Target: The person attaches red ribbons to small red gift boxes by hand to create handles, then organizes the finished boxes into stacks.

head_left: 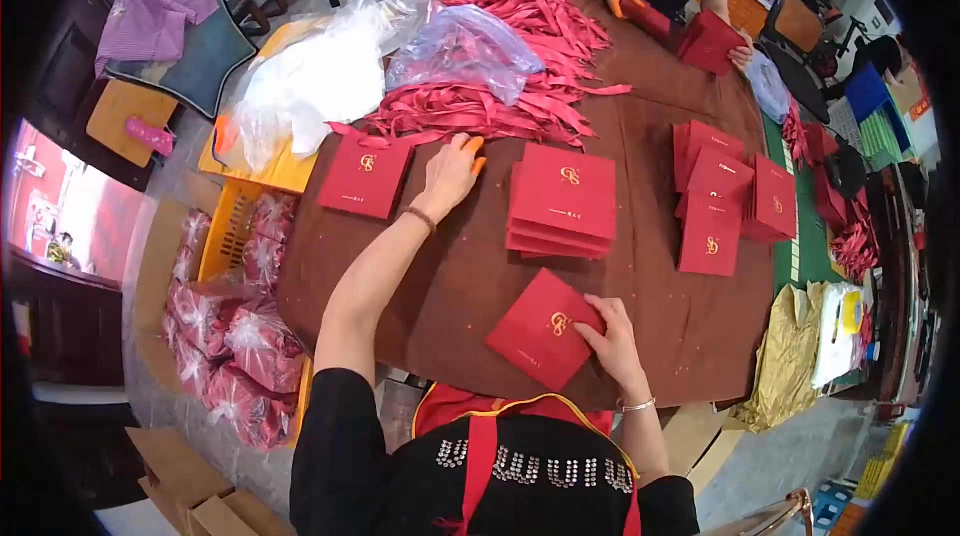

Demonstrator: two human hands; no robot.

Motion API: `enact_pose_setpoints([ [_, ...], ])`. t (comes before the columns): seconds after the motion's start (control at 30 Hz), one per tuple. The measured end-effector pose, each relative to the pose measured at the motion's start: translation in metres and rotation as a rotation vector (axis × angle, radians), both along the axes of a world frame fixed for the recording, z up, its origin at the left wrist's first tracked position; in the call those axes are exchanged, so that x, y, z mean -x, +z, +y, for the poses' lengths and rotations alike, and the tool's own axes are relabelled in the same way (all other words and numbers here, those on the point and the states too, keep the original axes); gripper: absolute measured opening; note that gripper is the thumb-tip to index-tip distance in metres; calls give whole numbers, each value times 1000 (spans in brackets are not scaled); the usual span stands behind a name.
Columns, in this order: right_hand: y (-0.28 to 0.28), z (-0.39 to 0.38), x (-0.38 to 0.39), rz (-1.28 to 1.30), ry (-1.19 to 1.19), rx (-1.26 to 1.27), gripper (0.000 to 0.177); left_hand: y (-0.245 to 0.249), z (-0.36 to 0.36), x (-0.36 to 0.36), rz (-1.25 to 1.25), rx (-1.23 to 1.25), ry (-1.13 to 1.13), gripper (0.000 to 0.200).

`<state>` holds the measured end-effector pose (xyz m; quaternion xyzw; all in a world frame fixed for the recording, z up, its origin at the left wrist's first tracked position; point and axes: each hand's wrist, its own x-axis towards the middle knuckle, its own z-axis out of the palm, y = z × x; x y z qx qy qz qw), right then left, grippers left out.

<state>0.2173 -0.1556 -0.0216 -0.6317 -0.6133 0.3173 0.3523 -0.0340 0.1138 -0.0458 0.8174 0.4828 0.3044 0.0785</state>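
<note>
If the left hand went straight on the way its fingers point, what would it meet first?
Most likely the pile of red ribbons. The left hand points away across the table, fingertips right at the pile's near edge, nothing between. Whether they already touch a ribbon is unclear.

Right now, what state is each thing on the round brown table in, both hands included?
Pile of red fabric ribbons: loose, tangled.
Clear plastic bag: crumpled, lying on the ribbons.
Nearest flat red paper folder with gold logo: closed, lying tilted.
Stack of red paper folders: closed, slightly fanned.
Left hand: open, flat, fingertips at the ribbons.
Right hand: open, fingers on the nearest folder's corner.
</note>
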Motion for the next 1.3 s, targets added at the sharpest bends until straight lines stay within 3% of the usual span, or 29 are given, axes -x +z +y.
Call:
enact_pose_setpoints([
  [0.1, 10, 3, -3, -1, 108, 86, 43, -9, 26, -14, 301, -73, 155, 29],
  [0.23, 11, 3, -1, -69, 239, 127, 38, -19, 35, -16, 93, -35, 189, 34],
  [0.37, 10, 6, 5, -238, 314, 47, 32, -13, 37, -11, 142, 17, 286, 28],
  [0.47, 3, 7, 12, -373, 321, -32, 26, -15, 46, -10, 222, 14, 220, 21],
  [0.6, 5, 7, 25, -355, 272, -88, 24, 19, -7, -3, 175, 15, 142, 12],
  [0.73, -3, 5, 34, -367, 327, -103, 28, 28, -83, 45, 413, -155, 6, 11],
  [0.87, 0, 10, 43, -375, 362, -138, 28, 22, -146, 91, 480, 74, 46, 11],
  [0.9, 0, 10, 45, -369, 378, -134, 28, 31, -155, 98, 466, 185, 57, 22],
  [1.07, 2, 13, 52, -336, 391, -96, 29, 80, -162, 92, 426, 528, 94, 34],
  [1.13, 2, 13, 55, -336, 399, -108, 29, 71, -151, 78, 223, 275, 207, 33],
  [1.2, 4, 14, 56, -327, 408, -68, 29, 56, -129, 54, 67, 100, 154, 30],
  [1.3, 12, 14, 60, -347, 439, -19, 28, 17, -91, 20, 177, 7, 180, 26],
])
